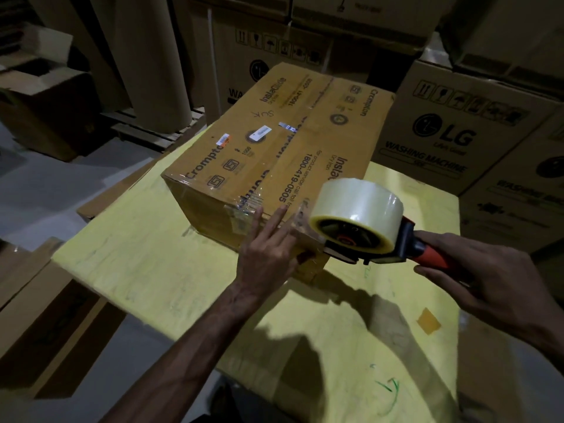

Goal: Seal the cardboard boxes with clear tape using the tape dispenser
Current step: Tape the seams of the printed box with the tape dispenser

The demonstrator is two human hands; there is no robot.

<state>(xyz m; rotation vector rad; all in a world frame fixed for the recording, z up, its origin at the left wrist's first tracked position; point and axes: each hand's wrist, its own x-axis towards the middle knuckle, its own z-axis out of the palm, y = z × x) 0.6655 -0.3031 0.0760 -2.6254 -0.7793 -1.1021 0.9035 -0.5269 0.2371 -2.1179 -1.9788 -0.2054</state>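
Note:
A brown cardboard box [274, 141] printed "Crompton" lies on a yellow table top [152, 270]; clear tape runs along its top seam and down its near face. My left hand [268, 248] presses with straight fingers flat against the box's near face by the right corner. My right hand [488, 282] grips the red handle of a tape dispenser [381, 248]. The dispenser carries a fat roll of clear tape [357, 209], and its front end meets the box's near right corner, just right of my left fingers.
Large LG washing-machine cartons [451, 132] stand stacked behind and to the right. Tall brown paper rolls [152, 56] lean at the back left on a wooden pallet [146, 129]. Flattened cardboard [45, 315] lies at the table's left side, over grey floor.

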